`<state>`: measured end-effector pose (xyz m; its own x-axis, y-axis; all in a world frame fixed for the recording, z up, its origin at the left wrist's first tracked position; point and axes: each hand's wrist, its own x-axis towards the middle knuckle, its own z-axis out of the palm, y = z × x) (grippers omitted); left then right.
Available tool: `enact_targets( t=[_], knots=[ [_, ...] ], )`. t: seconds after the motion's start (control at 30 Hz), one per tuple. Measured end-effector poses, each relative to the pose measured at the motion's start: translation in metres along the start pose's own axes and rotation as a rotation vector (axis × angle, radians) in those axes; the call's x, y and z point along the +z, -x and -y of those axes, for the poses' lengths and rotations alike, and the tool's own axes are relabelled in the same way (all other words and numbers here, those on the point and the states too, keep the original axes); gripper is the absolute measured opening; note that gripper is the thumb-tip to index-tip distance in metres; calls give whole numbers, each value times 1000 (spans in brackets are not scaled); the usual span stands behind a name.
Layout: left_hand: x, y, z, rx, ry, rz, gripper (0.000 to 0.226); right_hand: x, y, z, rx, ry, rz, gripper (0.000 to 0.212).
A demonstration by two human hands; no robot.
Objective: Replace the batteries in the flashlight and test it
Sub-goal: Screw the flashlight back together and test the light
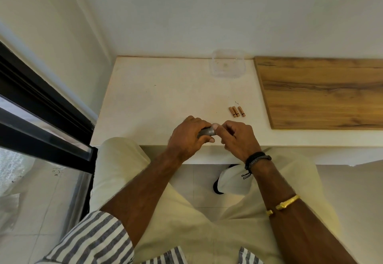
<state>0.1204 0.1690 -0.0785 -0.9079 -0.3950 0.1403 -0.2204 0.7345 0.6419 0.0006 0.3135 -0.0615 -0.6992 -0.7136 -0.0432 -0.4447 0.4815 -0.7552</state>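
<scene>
A grey metal flashlight [207,132] lies crosswise in my left hand [187,139], which grips its body above the front edge of the white counter [157,98]. My right hand [238,137] meets the flashlight's right end, thumb and fingers curled around that end; the part they hold is hidden. Three copper-coloured batteries [236,111] lie side by side on the counter just beyond my right hand.
A clear plastic container [228,63] stands at the back of the counter by the wall. A wooden board [323,91] covers the counter's right side. A dark-framed glass door [41,118] is at the left. Tiled floor lies below.
</scene>
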Motion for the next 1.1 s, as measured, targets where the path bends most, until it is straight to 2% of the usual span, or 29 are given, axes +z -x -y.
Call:
enact_targets(
  t=[0.07, 0.13, 0.27, 0.37, 0.5, 0.67, 0.73, 0.87, 0.97, 1.07, 1.1],
  knots=[
    [1, 0, -2, 18, -9, 13, 36, -1, 1, 3, 48, 77, -5, 63],
    [2, 0, -3, 21, -8, 8, 37, 0, 2, 4, 82, 60, 4, 66],
    [0, -1, 1, -22, 6, -19, 35, -2, 2, 3, 48, -226, 106, 36],
    [0, -1, 4, -44, 3, -22, 36, -2, 1, 0, -46, -204, 112, 30],
    [-1, -1, 3, -22, -1, -12, 36, -2, 2, 1, -10, -157, 96, 23],
    [0, 0, -2, 18, 31, -7, 34, 1, 0, 6, 77, 141, 33, 62],
    [1, 0, -2, 18, 32, -5, 36, 1, 1, 6, 92, 110, 15, 67],
    [0, 0, 2, -6, 38, -26, 33, 0, 2, 0, 35, -223, 99, 33],
    [2, 0, 5, -33, 19, -26, 35, 0, 0, -4, -72, -226, 111, 25],
    [2, -1, 5, -30, 32, -19, 34, 0, 1, -1, -42, -190, 75, 18],
    [2, 0, 5, -20, 31, -19, 34, 0, 2, 0, -14, -160, 67, 23]
  ],
)
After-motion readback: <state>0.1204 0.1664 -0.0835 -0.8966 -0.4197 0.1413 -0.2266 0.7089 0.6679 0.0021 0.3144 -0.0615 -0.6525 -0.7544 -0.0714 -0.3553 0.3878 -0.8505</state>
